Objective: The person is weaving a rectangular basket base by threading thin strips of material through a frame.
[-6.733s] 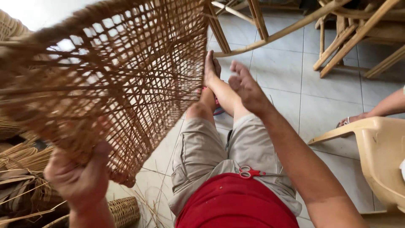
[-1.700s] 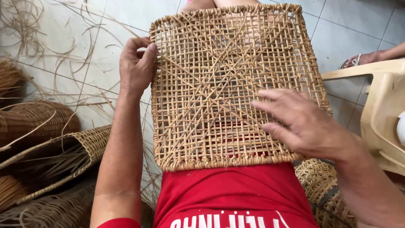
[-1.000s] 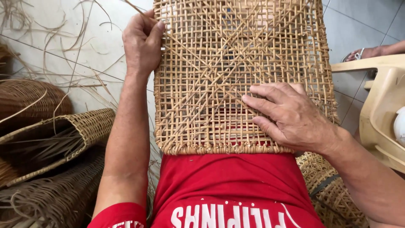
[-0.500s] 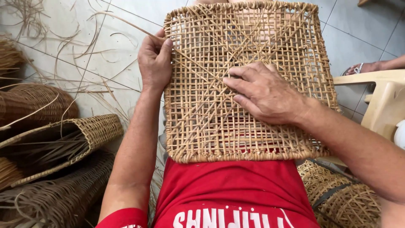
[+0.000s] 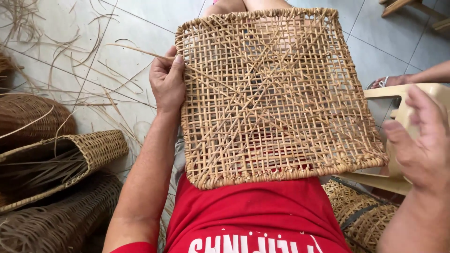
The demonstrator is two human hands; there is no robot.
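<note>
Head view is looking down on a square woven rattan panel [image 5: 276,93] that is lying across the person's lap, its near edge resting over the red shirt [image 5: 255,215] and its far edge reaching toward the bare knees at the top of the frame. The left hand [image 5: 167,82] is sitting at the panel's left edge, its fingers [image 5: 177,70] curling closed over the rim and pinching a loose rattan strand [image 5: 140,50] that is running out to the left over the tiled floor [image 5: 140,18]. The right hand [image 5: 419,140] is hovering off the panel's right side, clear of the weave, with its fingers spread loosely open and gripping nothing; it is passing in front of a pale plastic chair [image 5: 389,93]. Beside the left arm, a flat woven basket [image 5: 70,154] and darker wicker pieces [image 5: 51,220] are lying near scattered strips of cane. Another woven piece [image 5: 361,215] is showing under the right forearm. Beyond the chair, another person's foot in a sandal [image 5: 389,82] is resting on the tiles. The panel is covering most of the legs, the right forearm is being cut off by the frame edge, and the left fingertips behind the rim are hard to make out
</note>
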